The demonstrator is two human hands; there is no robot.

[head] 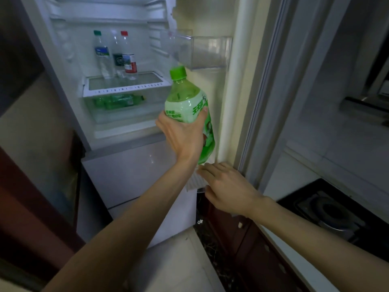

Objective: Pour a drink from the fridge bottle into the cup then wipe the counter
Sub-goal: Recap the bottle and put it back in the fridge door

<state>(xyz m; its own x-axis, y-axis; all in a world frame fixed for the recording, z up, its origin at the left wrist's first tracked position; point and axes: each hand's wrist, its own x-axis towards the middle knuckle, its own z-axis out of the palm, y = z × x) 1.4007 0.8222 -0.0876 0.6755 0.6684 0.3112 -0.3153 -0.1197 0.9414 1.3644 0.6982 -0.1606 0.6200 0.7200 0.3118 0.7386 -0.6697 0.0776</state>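
Left hand (185,135) grip holds green bottle (187,102) mid-body, right hand (229,186) grip wide, empty, by fridge door (240,91): keep bottle upright, push door closed.

Two hands show. The left hand (183,135) grips one green bottle (185,98), the only bottle outside the fridge (126,165). The right hand (229,188) is below and right of it, fingers straight.

Up and left of the left hand, three clear bottles stand on one shelf (126,84): one green-cap bottle (102,57), one pale-cap bottle (117,57) and one red-cap bottle (129,60).

Left of the left hand, at about its height, one drawer (117,118) holds lying bottles (120,100), all green. There are at least two; the exact count cannot be told.

Above the left hand is one door bin (206,53). Right of the right hand is one burner (328,209).
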